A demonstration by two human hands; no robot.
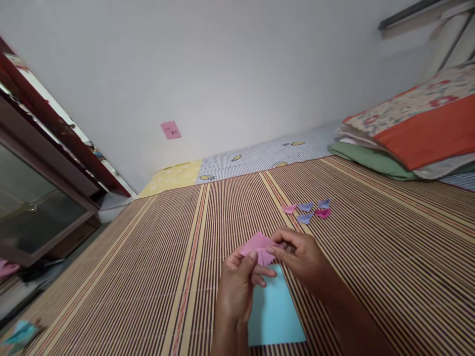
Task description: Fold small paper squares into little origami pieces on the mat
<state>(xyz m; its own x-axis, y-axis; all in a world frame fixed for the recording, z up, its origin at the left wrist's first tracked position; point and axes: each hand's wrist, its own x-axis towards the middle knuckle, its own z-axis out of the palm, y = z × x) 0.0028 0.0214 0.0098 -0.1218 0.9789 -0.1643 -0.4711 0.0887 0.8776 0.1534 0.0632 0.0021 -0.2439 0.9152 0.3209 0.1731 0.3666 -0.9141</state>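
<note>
A creased piece of pink origami paper (259,241) is held up between both hands. My left hand (239,277) pinches its lower left side with the thumb on top. At the right corner, my right hand (299,252) grips it between thumb and fingers. Below the hands, a flat light-blue sheet of paper (276,316) lies on the striped mat (156,277). Beyond my right hand sit several small folded paper pieces (305,218) in pink, magenta and bluish purple.
At the right rises a stack of folded bedding (426,133). A pink note (170,130) is stuck on the white wall (237,64). Near the lower left corner lies a crumpled teal thing (21,332). A cabinet with a glass front (33,202) stands at the left.
</note>
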